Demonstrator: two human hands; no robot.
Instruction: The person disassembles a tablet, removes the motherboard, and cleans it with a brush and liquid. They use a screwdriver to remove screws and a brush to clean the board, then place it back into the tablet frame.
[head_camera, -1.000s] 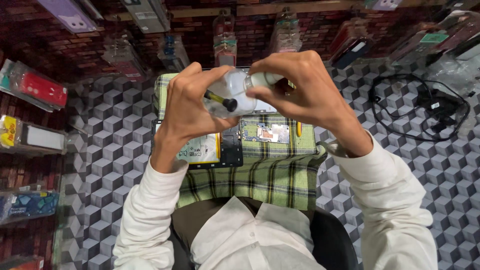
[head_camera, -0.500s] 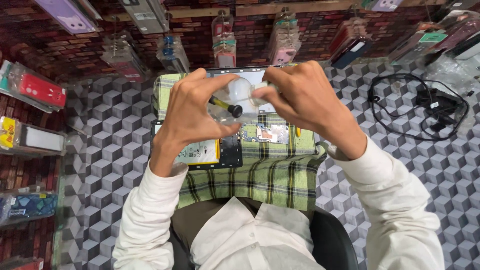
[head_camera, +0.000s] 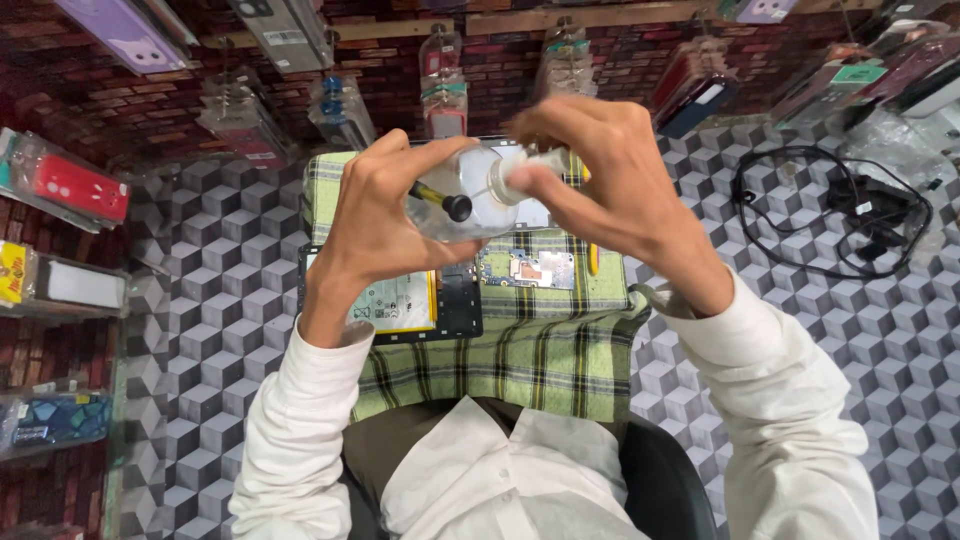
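My left hand (head_camera: 385, 215) grips a small clear plastic bottle (head_camera: 460, 210) held up in front of me, together with a thin yellow tool with a black round end (head_camera: 445, 200). My right hand (head_camera: 600, 185) pinches the bottle's white cap (head_camera: 520, 170) at its neck. Below the hands, on a green checked cloth (head_camera: 540, 360), lie an opened phone body with its battery showing (head_camera: 400, 305) and a small circuit board (head_camera: 530, 268).
A tangle of black cable (head_camera: 830, 215) lies at the right on the cube-patterned surface (head_camera: 210, 300). Packaged phone cases (head_camera: 70, 185) hang at the left and along the brick-patterned back. A black chair edge (head_camera: 660, 480) shows beneath me.
Both hands have lifted the bottle slightly and turned it; my right fingers have shifted onto the white cap at the neck.
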